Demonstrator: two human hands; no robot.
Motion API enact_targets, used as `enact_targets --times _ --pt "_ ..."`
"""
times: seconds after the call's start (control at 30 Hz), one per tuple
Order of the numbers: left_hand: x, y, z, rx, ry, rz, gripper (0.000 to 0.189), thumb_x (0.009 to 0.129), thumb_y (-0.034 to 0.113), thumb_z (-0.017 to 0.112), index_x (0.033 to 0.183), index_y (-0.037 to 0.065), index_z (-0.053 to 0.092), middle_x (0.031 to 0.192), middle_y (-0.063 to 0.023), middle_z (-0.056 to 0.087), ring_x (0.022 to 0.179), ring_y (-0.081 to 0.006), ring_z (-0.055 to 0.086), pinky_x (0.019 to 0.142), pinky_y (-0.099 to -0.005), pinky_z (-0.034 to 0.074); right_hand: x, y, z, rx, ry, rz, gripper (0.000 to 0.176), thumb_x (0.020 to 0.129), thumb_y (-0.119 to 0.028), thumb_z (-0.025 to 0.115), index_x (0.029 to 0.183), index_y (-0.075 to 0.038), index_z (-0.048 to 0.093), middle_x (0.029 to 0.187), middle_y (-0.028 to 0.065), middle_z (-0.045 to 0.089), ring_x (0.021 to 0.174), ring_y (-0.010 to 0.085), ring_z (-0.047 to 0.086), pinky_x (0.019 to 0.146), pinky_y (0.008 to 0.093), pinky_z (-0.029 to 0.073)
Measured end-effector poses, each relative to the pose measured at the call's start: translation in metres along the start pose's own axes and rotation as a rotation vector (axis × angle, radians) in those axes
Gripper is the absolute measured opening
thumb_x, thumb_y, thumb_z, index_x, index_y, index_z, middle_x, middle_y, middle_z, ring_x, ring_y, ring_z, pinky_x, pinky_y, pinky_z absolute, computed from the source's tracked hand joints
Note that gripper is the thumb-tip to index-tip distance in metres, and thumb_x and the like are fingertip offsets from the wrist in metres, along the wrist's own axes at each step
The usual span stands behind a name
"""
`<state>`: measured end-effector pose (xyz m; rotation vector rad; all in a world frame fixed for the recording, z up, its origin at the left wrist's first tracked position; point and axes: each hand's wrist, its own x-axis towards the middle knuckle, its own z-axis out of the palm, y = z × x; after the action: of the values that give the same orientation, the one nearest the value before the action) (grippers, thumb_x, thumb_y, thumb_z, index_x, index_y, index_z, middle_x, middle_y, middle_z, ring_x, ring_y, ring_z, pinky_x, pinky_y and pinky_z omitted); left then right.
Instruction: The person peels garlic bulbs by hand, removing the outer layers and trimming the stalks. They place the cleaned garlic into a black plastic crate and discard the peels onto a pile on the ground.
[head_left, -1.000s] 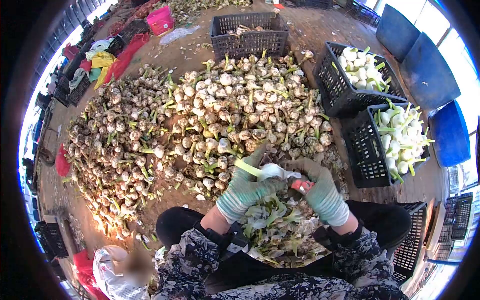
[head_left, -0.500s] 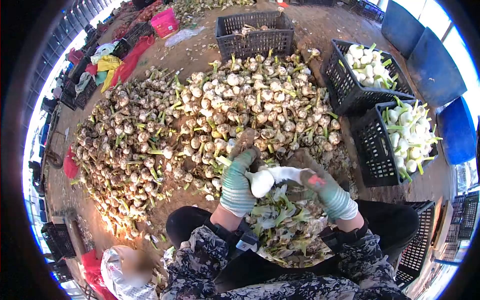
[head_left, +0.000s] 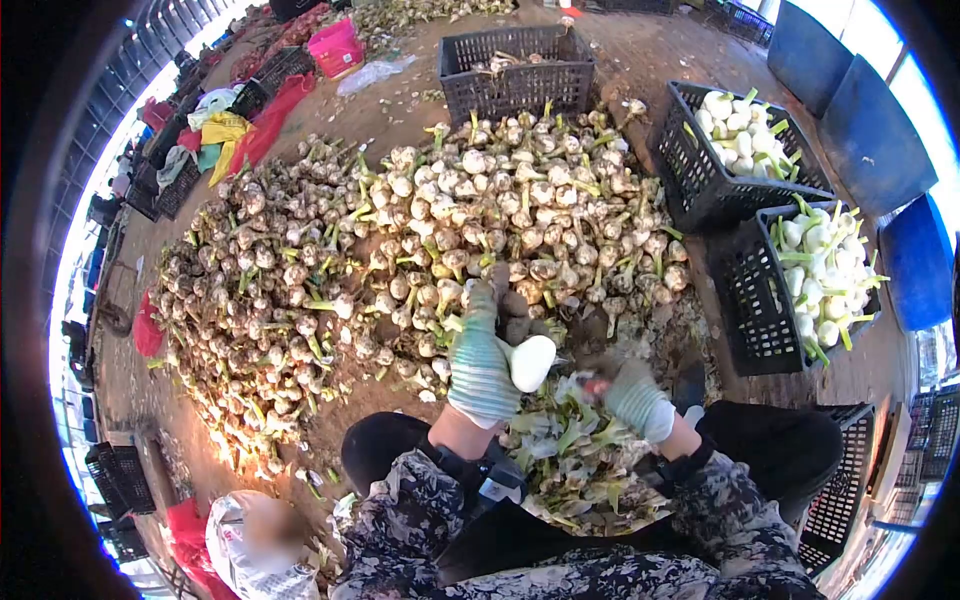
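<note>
My left hand (head_left: 482,368), in a striped, soiled glove, is closed around the stalk of a white garlic bulb (head_left: 532,363). The bulb's smooth, clean head sticks out to the right of the fingers. My right hand (head_left: 634,400), gloved too, is apart from the bulb, low above a heap of stripped garlic skins and leaves (head_left: 580,450) between my legs. Motion smears its fingers, and a red patch shows at their tip. In front of both hands spreads a large pile of unpeeled garlic (head_left: 520,210) with dirty skins and short stalks.
Two black crates of clean white garlic stand at the right, a far crate (head_left: 680,165) and a nearer crate (head_left: 745,300). Another black crate (head_left: 515,85) stands behind the pile. A pink bucket (head_left: 335,47) is at the back left. A person's white head covering (head_left: 235,560) shows at lower left.
A white strip of skin stretched from the bulb to my right hand earlier. Now my right hand has moved down and away, and the bulb shows bare in my left hand.
</note>
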<state>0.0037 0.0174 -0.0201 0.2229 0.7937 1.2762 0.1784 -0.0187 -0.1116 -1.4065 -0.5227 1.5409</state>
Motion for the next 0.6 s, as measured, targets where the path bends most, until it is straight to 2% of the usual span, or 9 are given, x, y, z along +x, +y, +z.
enact_targets --times 0.07,0.1,0.17,0.27,0.3,0.33,0.37,0.5,0.6 --pt "0.002 0.003 -0.004 -0.12 -0.112 -0.056 0.035 0.089 0.037 0.046 0.112 0.011 0.053 0.073 0.0011 0.052 0.056 -0.0101 0.043 0.052 -0.0266 0.044 -0.032 -0.039 0.016 -1.772 -0.563 0.093 0.036 0.076 -0.002 0.054 0.112 -0.002 0.054 0.103 0.0148 0.061 0.089 0.0232 0.059 0.078 0.0314 0.047" --pt "0.003 0.005 -0.004 -0.237 -0.239 -0.105 0.033 0.09 0.033 0.046 0.111 0.009 0.052 0.075 0.0002 0.054 0.057 -0.0104 0.046 0.053 -0.0257 0.043 -0.035 -0.043 0.01 -1.771 -0.562 0.096 0.036 0.076 -0.002 0.054 0.112 -0.002 0.054 0.103 0.0148 0.061 0.089 0.0232 0.059 0.078 0.0314 0.047" --pt "0.001 0.005 -0.002 -0.214 -0.211 -0.112 0.034 0.09 0.034 0.046 0.112 0.01 0.052 0.074 0.0002 0.054 0.058 -0.0118 0.046 0.054 -0.0268 0.044 -0.039 -0.053 -0.007 -1.082 -0.215 -0.256 0.04 0.074 0.0 0.055 0.115 -0.002 0.053 0.109 0.014 0.059 0.098 0.0196 0.057 0.084 0.0318 0.045" --pt "-0.002 0.001 0.003 -0.094 -0.15 -0.147 0.036 0.089 0.036 0.048 0.115 0.012 0.051 0.074 0.0003 0.052 0.063 -0.0143 0.05 0.055 -0.0292 0.046 -0.061 -0.075 0.012 -0.507 -0.328 -0.555 0.054 0.075 -0.012 0.064 0.124 -0.001 0.043 0.12 0.0127 0.052 0.105 0.0191 0.053 0.089 0.0293 0.042" --pt "-0.001 -0.006 0.006 0.08 -0.067 -0.058 0.036 0.088 0.037 0.049 0.113 0.012 0.053 0.074 0.0002 0.051 0.064 -0.014 0.051 0.056 -0.0289 0.047 -0.062 -0.068 0.016 -0.594 -0.366 -0.661 0.065 0.073 -0.015 0.067 0.13 -0.003 0.037 0.128 0.0133 0.044 0.114 0.0208 0.046 0.095 0.0311 0.038" --pt "-0.011 -0.011 0.019 0.117 -0.081 -0.046 0.036 0.088 0.04 0.049 0.11 0.011 0.054 0.074 0.0015 0.051 0.065 -0.0129 0.052 0.056 -0.0276 0.047 -0.07 -0.06 0.03 -0.264 -0.461 -0.604 0.07 0.071 -0.015 0.069 0.131 -0.004 0.036 0.132 0.0133 0.04 0.121 0.0217 0.039 0.099 0.032 0.032" --pt "-0.017 -0.018 0.021 0.202 -0.099 -0.037 0.035 0.088 0.039 0.048 0.106 0.01 0.056 0.074 0.0026 0.052 0.064 -0.0116 0.053 0.057 -0.0257 0.047 -0.078 -0.063 0.035 -0.672 -0.424 -0.676 0.071 0.071 -0.014 0.07 0.131 -0.004 0.034 0.135 0.0124 0.036 0.123 0.0223 0.037 0.101 0.0325 0.028" --pt "0.013 -0.057 -0.017 0.478 -0.088 0.311 0.043 0.088 0.033 0.051 0.121 0.006 0.047 0.1 -0.0061 0.057 0.087 -0.0127 0.055 0.074 -0.0287 0.048 -0.051 -0.044 0.007 -0.097 -0.267 -0.154 0.055 0.072 -0.019 0.07 0.121 -0.007 0.047 0.119 0.0124 0.053 0.101 0.02 0.055 0.086 0.0297 0.045" --pt "-0.006 -0.036 0.014 0.493 -0.102 0.311 0.039 0.086 0.023 0.052 0.119 0.002 0.048 0.119 -0.0091 0.05 0.11 -0.0138 0.044 0.095 -0.0274 0.033 -0.021 -0.077 -0.076 0.133 0.002 -0.665 0.024 0.082 -0.009 0.056 0.104 -0.002 0.054 0.099 0.0054 0.058 0.08 0.013 0.057 0.066 0.0226 0.048"
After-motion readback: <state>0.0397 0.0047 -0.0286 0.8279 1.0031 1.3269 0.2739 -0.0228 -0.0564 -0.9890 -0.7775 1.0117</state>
